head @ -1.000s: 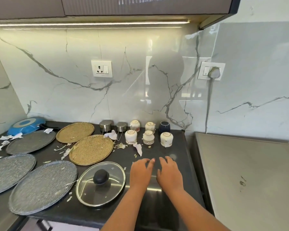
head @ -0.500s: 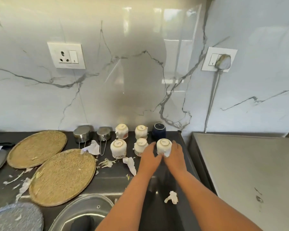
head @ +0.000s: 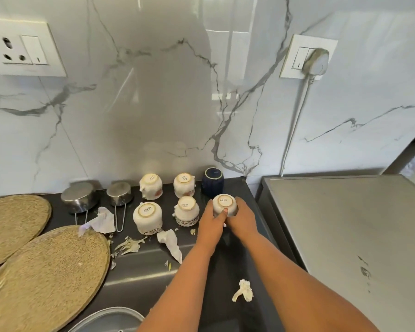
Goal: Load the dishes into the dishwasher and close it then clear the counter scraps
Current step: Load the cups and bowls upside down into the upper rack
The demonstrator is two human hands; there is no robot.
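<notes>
Several upturned white cups stand in two rows on the dark counter (head: 141, 267), with a dark blue cup (head: 212, 182) at the back right. Both my hands wrap the front right white cup (head: 224, 202): my left hand (head: 212, 222) on its left side with the thumb up against it, my right hand (head: 243, 218) round its right side. Other white cups (head: 147, 215) (head: 187, 209) (head: 151, 185) (head: 183, 184) stand untouched to the left. Two steel measuring cups (head: 78, 196) (head: 119, 192) sit upside down further left. Paper and peel scraps (head: 170, 243) (head: 243, 289) (head: 130, 244) lie on the counter.
Two round woven gold plates (head: 46, 279) (head: 12, 224) lie at the left. A glass lid's rim (head: 110, 319) shows at the bottom edge. A steel appliance top (head: 345, 236) adjoins the counter on the right, with a plugged-in cord (head: 295, 121) on the marble wall.
My view has moved closer and lower. Both hands went forward from the counter front to the front right white cup and closed round it.
</notes>
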